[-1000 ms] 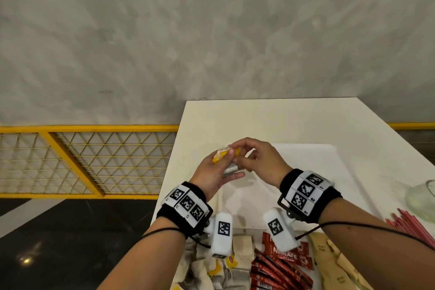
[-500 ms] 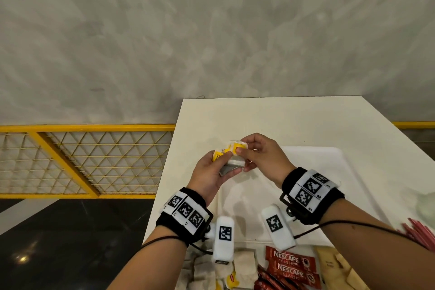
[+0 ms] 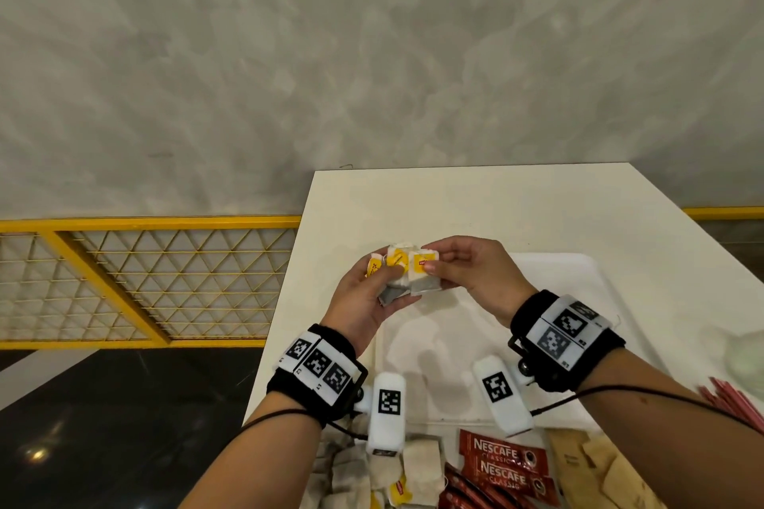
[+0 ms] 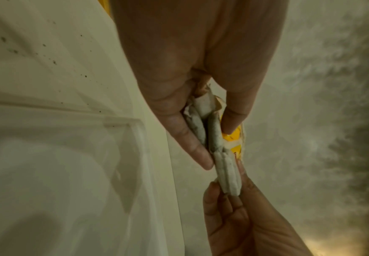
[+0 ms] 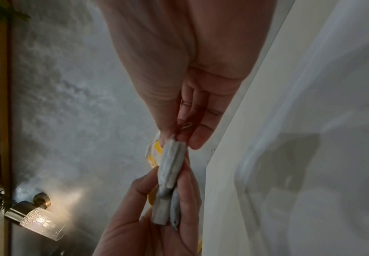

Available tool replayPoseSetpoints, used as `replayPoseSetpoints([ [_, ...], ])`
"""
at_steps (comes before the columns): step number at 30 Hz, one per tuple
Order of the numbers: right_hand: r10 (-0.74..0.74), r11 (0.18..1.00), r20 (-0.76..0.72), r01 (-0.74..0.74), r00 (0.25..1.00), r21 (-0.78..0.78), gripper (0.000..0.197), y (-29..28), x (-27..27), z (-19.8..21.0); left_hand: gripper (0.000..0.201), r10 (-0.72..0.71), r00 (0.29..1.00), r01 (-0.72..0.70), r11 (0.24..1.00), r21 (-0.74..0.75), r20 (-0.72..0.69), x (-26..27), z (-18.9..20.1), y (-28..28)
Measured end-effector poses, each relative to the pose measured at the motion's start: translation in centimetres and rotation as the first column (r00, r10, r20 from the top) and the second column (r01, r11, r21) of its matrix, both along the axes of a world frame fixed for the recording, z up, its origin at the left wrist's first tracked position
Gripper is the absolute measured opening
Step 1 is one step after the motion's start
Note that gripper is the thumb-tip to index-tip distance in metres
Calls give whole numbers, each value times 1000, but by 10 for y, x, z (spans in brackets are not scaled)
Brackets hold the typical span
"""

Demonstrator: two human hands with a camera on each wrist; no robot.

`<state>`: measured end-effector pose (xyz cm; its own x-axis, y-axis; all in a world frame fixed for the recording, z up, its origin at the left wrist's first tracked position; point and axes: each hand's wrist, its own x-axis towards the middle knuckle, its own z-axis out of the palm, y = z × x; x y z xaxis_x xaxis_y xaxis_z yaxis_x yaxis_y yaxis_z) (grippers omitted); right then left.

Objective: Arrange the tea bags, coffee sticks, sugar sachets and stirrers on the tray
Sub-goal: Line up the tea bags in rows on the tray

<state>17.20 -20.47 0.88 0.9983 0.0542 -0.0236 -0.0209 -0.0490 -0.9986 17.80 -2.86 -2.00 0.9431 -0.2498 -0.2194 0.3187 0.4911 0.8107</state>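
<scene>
Both hands are raised above the left far corner of the white tray (image 3: 595, 302). My left hand (image 3: 372, 293) grips a small stack of tea bags (image 3: 399, 267) with yellow tags between thumb and fingers. My right hand (image 3: 463, 273) pinches the rightmost tea bag (image 3: 421, 277) of that stack by its edge. In the left wrist view the tea bags (image 4: 214, 136) are squeezed flat between the left fingers (image 4: 190, 138), and the right hand (image 4: 236, 207) holds the nearest one. The right wrist view shows the same stack of tea bags (image 5: 170, 166) edge-on.
At the table's near edge lie loose tea bags (image 3: 417, 471), red Nescafe coffee sticks (image 3: 504, 463), brown sugar sachets (image 3: 599, 471) and red stirrers (image 3: 731, 405). A glass (image 3: 744, 351) stands at the right. A yellow mesh railing (image 3: 144, 281) runs left of the white table (image 3: 496, 211).
Both hands have risen slightly with the tea bags. The right hand has drawn one tea bag out to the right, fanning the stack so more yellow tags show.
</scene>
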Motion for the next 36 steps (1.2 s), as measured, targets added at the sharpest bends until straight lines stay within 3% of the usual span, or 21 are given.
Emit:
replayPoseSetpoints([
  [6,-16,999,42,18,999,-46,16,-9,5,11,27,58,998,-58,997,45,2,4,-2,2],
  [11,-15,993,42,19,999,-116,12,-11,12,14,33,28,1000,-28,998,56,2,7,-4,8],
  [16,-178,984,39,178,983,-10,6,-8,22,20,13,0,1000,-2,994,106,11,8,-5,8],
  [22,-284,959,212,280,935,50,10,-19,43,37,10,79,997,-82,987,140,24,14,-7,15],
  [25,-236,968,174,248,956,-49,12,-19,52,23,10,184,982,-187,968,165,33,22,-8,22],
  [28,-56,984,-16,52,998,-171,12,-7,52,-7,11,253,967,-253,947,197,26,27,-11,26],
  [31,62,966,-196,-108,979,-235,7,9,48,-40,15,294,956,-287,939,191,-8,30,-16,29],
  [34,18,933,-245,-104,969,-344,13,15,59,-66,15,300,954,-289,938,191,-28,31,-20,30],
  [36,-59,869,-160,-29,985,-494,18,14,75,-74,15,297,954,-285,937,201,-33,31,-24,30],
])
